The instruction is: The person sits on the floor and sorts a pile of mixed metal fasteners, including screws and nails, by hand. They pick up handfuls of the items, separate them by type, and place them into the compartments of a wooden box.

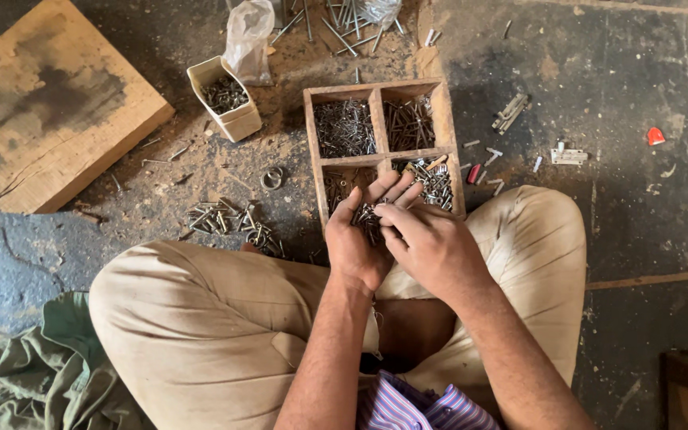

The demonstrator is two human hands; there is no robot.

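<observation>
Two hands | left hand (357, 239) cupped holding screws (369, 215) | right hand (428, 247) fingertips pinching into them

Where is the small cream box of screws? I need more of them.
In the head view, the cream box stands upper left on the floor, left of the wooden tray, beside a plastic bag.

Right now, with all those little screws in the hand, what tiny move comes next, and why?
Probably the right hand pinches one screw out of the pile of screws cupped in the left hand and drops it in a tray compartment. Its fingertips already touch the pile, and the four-part wooden tray sits just ahead, each part holding screws or nails.
</observation>
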